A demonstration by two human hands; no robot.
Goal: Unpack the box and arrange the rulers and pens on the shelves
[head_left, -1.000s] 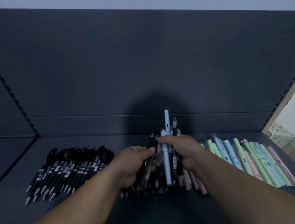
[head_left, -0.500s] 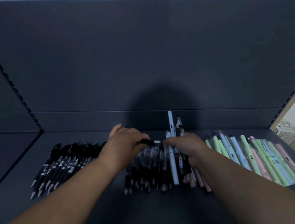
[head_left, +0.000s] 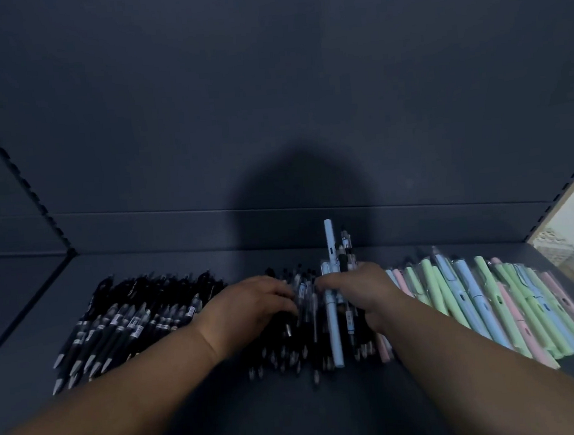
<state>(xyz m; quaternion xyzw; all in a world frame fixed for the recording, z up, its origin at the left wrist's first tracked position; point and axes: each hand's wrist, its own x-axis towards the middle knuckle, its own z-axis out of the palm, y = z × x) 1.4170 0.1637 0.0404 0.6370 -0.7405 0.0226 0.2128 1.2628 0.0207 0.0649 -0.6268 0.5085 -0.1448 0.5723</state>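
— Fingers [head_left: 330, 280] of the right hand [head_left: 363, 290] grip a bunch of pens [head_left: 335, 320]; the left hand [head_left: 251, 306] curls onto the middle pile [head_left: 282, 355], its hold unclear.
— Progress?
— Well along, I'd say: black pens [head_left: 132, 318] and pastel pens [head_left: 474, 298] lie on the shelf [head_left: 328, 413]. No rulers in sight.

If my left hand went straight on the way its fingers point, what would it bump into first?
Probably the right hand and the pale blue plastic pen it grips, just beyond the black plastic pens under the left hand; depth is unclear.
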